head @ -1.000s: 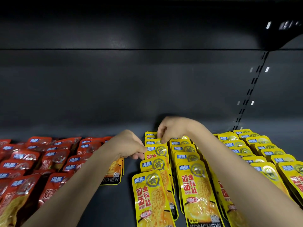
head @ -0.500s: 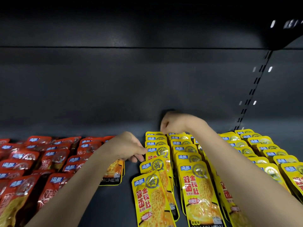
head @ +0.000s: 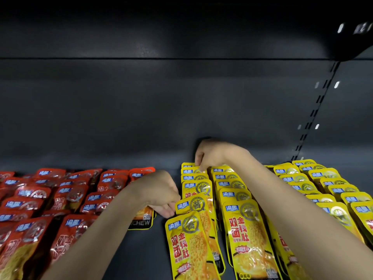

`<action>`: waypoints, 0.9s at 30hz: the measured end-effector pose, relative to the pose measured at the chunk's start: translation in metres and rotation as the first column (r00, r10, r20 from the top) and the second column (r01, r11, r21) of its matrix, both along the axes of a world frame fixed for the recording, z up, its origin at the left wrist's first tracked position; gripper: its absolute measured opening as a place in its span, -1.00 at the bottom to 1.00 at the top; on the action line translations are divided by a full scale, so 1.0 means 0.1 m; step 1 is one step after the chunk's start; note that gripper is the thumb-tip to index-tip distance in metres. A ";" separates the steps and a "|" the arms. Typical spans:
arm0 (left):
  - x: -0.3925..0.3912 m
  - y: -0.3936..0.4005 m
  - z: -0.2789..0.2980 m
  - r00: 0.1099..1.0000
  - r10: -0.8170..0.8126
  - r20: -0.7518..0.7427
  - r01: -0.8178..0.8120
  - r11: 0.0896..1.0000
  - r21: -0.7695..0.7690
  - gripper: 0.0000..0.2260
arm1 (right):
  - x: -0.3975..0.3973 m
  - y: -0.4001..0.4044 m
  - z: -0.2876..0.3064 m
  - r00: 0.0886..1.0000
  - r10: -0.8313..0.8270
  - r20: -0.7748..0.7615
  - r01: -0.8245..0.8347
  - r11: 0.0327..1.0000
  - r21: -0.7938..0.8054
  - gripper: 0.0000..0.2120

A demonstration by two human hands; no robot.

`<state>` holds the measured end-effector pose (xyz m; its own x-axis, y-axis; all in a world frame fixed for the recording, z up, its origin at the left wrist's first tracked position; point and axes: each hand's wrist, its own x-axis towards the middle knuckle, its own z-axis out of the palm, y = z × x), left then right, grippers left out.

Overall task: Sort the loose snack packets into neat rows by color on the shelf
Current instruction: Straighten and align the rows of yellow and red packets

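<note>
Head view: a dark shelf [head: 141, 122] carries red packets [head: 60, 199] at left and yellow rows [head: 242, 219] at right. Right hand [head: 212, 154] pinches the rearmost yellow packet [head: 188, 166] — left hand [head: 161, 190], fingers curled, touches a row's edge; its grasp cannot be told.

Red packets [head: 66, 197]: red with blue logo tabs, silvery round seals
Yellow packets [head: 244, 225]: yellow, red lettering, blue tabs, orange honeycomb print
Shelf [head: 141, 118]: dark charcoal grey
</note>
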<state>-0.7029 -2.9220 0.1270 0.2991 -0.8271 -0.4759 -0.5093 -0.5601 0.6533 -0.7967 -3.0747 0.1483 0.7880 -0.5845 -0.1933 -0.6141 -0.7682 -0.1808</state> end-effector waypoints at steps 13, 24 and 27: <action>0.05 0.08 0.05 0.999 0.020 0.034 -0.017 0.998 -0.063 -0.80 | -0.14 0.12 0.11 0.994 0.003 0.112 0.000 1.000 -0.031 -0.95; 0.03 0.40 0.09 0.851 -0.368 0.374 0.365 0.927 0.081 -0.73 | -0.35 0.61 0.20 0.989 0.124 -0.082 -0.125 0.992 0.003 -0.67; -0.01 0.40 0.05 0.862 -0.374 0.342 0.357 0.927 0.115 -0.62 | -0.33 0.68 0.17 0.988 0.115 -0.105 -0.113 0.993 0.018 -0.62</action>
